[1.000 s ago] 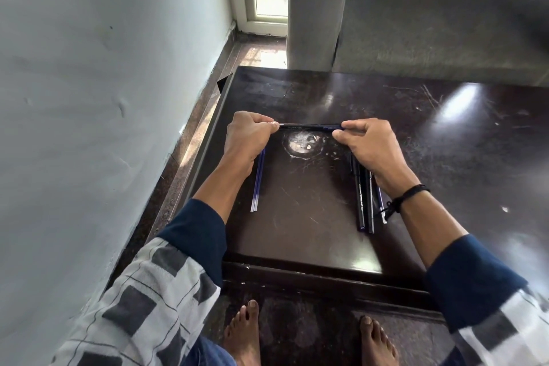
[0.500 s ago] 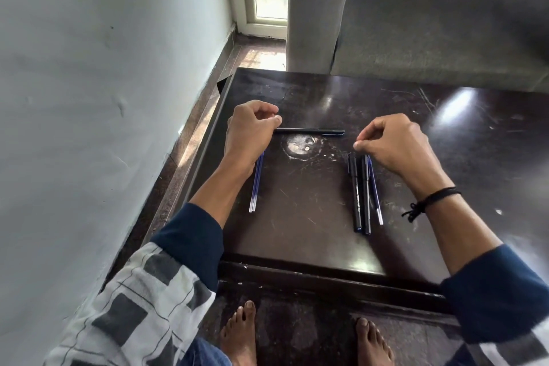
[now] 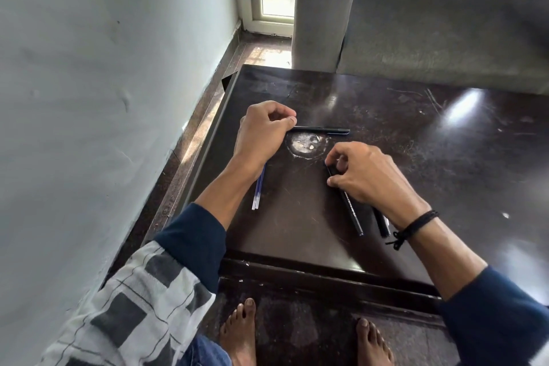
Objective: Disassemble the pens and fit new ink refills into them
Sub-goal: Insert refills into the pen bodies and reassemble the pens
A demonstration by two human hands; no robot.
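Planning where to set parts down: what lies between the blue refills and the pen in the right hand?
Head view: only bare, scratched tabletop between the blue refills and that pen.

Left side: the wall point(image 3: 104, 98) runs close beside the table point(image 3: 445, 134) — only a narrow floor strip lies between.
Far side: the sofa point(image 3: 430, 38) stands just behind the table edge.
Centre: bare top between the refills point(image 3: 258, 190) and the slanted pen point(image 3: 352, 211) in the right hand point(image 3: 368, 178), closed at the far end by the crosswise pen point(image 3: 320, 129) in the left hand point(image 3: 261, 131).
Near edge: 2 forearms cross it, with a gap between them.
Right: wide bare tabletop.
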